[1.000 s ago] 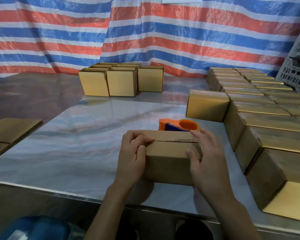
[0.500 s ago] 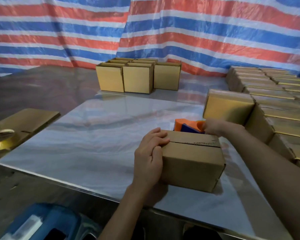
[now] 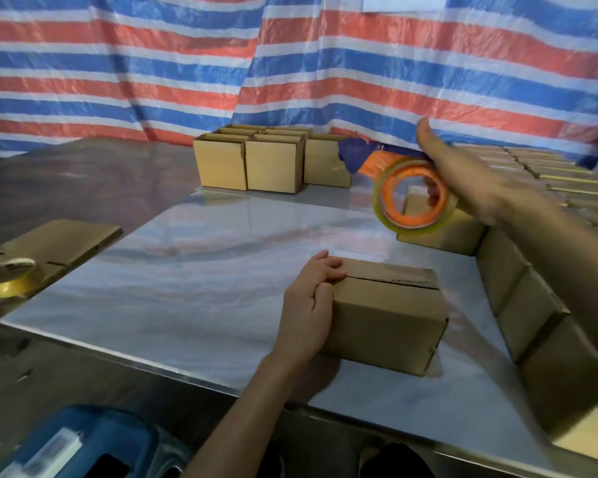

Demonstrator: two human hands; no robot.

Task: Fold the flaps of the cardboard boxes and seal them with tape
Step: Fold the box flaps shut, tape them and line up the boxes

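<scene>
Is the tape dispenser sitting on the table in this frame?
No, the right hand holds the dispenser up in the air, beyond the box that the left hand grips.

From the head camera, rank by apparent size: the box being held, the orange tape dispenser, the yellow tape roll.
1. box
2. orange tape dispenser, held in mid-air, so nearness makes this less sure
3. yellow tape roll

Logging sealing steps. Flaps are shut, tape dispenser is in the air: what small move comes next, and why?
Probably lower the tape dispenser to one end of the seam on the cardboard box: the right hand grips it aloft, the left hand pins the flaps shut, and the seam looks untaped.
</scene>
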